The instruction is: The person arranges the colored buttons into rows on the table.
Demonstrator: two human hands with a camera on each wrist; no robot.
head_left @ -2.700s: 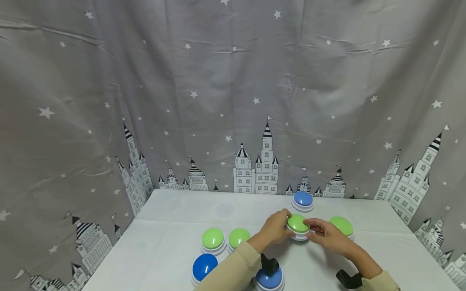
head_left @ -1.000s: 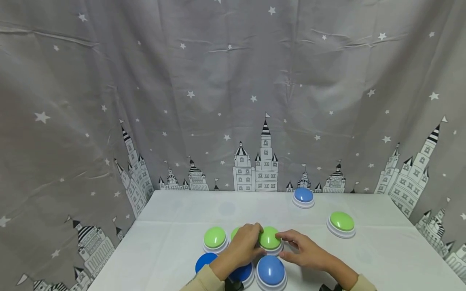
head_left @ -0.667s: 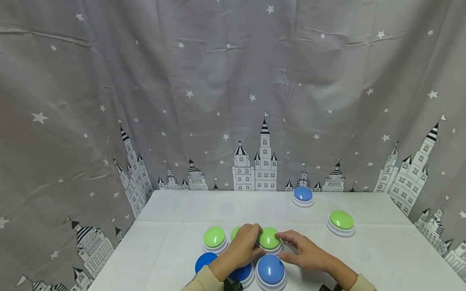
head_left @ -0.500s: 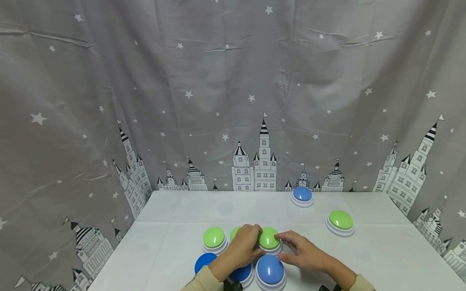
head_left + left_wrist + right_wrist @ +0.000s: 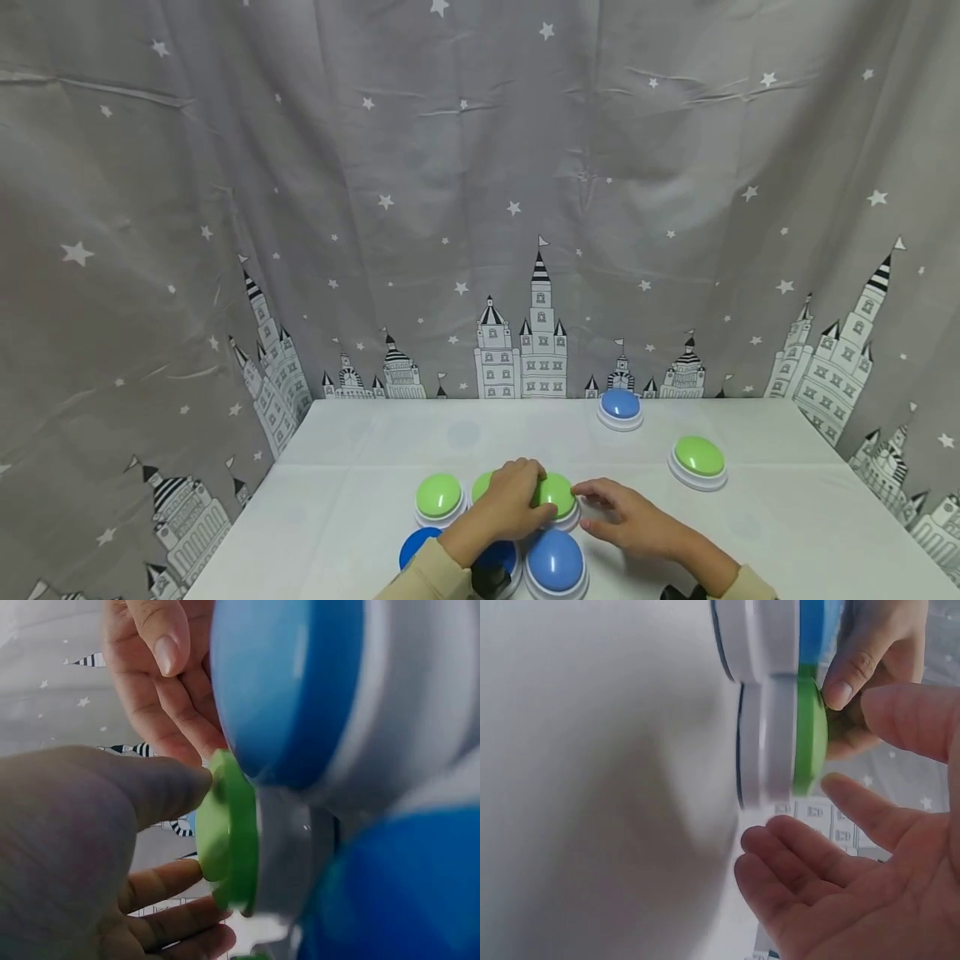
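A green dome push button [image 5: 557, 492] on a white round base sits at the right end of a row of green buttons. My left hand [image 5: 510, 503] is over its left side, thumb and index fingertips right at the dome in the left wrist view. My right hand [image 5: 628, 520] is at its right edge, fingers loosely extended, index fingertip just above the dome in the right wrist view. Left of it are a partly hidden green button [image 5: 481, 485] and another green button [image 5: 438, 497]. A blue button [image 5: 556, 562] stands in front of it.
Two more blue buttons, the left one [image 5: 420, 545] and the middle one [image 5: 501, 554], are partly covered by the left arm. Farther off are a blue button [image 5: 621, 404] and a green button [image 5: 699, 457]. A grey castle-print curtain [image 5: 420, 233] hangs behind the white table [image 5: 352, 483].
Both hands brought the green button from farther back right to the row's end. Since half a second ago, the left hand has lifted slightly over the dome and the right fingers have eased off it.
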